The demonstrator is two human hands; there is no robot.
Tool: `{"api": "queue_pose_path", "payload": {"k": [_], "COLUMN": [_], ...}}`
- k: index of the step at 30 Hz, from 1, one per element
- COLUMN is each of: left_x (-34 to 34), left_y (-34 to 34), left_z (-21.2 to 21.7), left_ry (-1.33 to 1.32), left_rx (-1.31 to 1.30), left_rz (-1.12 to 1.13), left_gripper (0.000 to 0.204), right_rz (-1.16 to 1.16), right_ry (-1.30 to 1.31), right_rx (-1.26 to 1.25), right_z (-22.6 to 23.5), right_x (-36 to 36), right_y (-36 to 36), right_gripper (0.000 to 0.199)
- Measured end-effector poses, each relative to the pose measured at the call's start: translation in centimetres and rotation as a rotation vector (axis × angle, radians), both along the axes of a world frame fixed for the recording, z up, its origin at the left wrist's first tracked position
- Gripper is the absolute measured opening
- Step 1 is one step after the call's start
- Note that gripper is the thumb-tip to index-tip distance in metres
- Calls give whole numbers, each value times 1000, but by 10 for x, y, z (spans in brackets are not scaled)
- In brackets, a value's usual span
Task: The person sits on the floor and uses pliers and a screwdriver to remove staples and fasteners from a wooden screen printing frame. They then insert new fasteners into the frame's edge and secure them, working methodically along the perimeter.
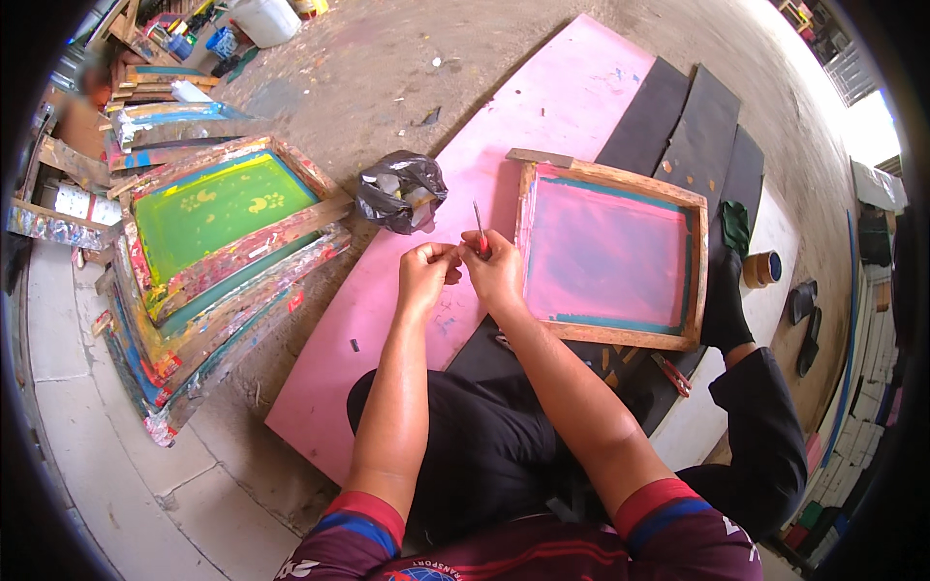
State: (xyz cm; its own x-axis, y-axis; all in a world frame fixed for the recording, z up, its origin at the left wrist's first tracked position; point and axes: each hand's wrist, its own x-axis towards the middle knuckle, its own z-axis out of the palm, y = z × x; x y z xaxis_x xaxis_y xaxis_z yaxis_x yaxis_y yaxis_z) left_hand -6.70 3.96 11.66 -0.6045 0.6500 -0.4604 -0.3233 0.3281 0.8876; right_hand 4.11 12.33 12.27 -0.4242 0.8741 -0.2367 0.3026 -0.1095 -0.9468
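The right hand point(496, 263) pinches a thin red-handled metal blade point(480, 230), point up, over the long pink board point(572, 92); the left hand point(426, 271) pinches closed at its base. A slip could nick fingers. Just right lies the wooden-framed pink mesh screen point(608, 254); a black plastic bag point(400, 190) sits far left.

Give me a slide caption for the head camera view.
Seated person's right hand holds a red-handled tool beside the left hand, over a pink board by a wooden screen frame.
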Motion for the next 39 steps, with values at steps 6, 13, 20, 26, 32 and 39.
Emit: {"api": "queue_pose_path", "payload": {"k": [6, 13, 20, 26, 32, 39], "left_x": [-11, -8, -1, 24, 65, 77], "left_y": [11, 19, 24, 31, 37, 40], "left_z": [2, 11, -4, -24, -33, -38], "left_ry": [-46, -90, -95, 47, 380, 555], "left_rx": [164, 134, 165, 81, -117, -204], "left_rz": [316, 444, 426, 219, -141, -242], "left_gripper": [22, 59, 46, 19, 37, 35], "right_rz": [1, 121, 181, 134, 228, 252], "right_ry": [-57, -47, -146, -152, -419, -528], "right_rx": [136, 168, 284, 204, 422, 513], "right_z": [15, 9, 3, 12, -2, 9], "right_x": [-56, -110, -98, -29, 94, 142], "right_y": [19, 29, 30, 47, 59, 32], "right_gripper": [18, 20, 21, 42, 20, 26]}}
